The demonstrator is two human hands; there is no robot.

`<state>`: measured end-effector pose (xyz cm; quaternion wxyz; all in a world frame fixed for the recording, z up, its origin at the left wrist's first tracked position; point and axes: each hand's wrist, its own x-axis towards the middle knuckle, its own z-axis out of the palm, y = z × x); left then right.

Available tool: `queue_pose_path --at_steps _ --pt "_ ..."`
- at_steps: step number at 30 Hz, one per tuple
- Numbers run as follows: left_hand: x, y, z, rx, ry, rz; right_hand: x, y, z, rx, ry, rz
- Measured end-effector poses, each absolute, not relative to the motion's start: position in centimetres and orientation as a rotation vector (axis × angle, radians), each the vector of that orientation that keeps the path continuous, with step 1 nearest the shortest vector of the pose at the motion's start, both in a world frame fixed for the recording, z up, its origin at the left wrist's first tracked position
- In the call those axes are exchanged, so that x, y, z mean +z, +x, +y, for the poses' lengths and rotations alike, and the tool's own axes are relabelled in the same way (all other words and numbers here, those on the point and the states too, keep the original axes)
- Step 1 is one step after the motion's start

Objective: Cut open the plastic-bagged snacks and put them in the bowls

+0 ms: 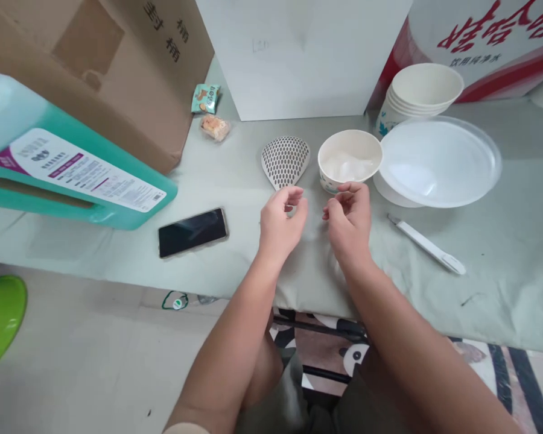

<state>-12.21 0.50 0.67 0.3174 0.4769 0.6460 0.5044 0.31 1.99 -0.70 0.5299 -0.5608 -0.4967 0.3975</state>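
My left hand (281, 220) is above the cloth just below a perforated grey scoop-shaped piece (286, 158). Its thumb and fingers curl toward each other in a loose pinch; anything between them is too small or clear to make out. Close by on the right, my right hand (350, 222) is closed, thumb against bent fingers, with its contents hidden. Just beyond the right fingertips stands a paper bowl (328, 182) with whitish translucent material (347, 167) inside. A white-handled cutter (428, 246) lies to the right of that hand.
Stacked paper bowls (428, 87) and a translucent plastic lid (438, 161) stand at right. A phone (192, 232), a green liquid jug (72, 160) and a cardboard box (117, 78) are left. Small wrapped snacks (215, 128) lie near a white box (303, 60). The table's edge runs below my hands.
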Motion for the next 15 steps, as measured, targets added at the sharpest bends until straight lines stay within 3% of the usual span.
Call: queue_pose_path --at_steps 6,11,15 --pt "0.1 -10.8 1.3 1.334 1.369 1.616 -0.6 2.8 3.7 0.526 -1.582 -1.604" --pt "0.3 -10.1 1.3 1.519 1.481 1.53 0.6 3.6 3.2 0.384 -1.422 -1.661" --pt "3.3 -7.9 0.2 1.729 1.522 1.372 3.9 5.2 1.6 0.267 -1.336 -1.598"
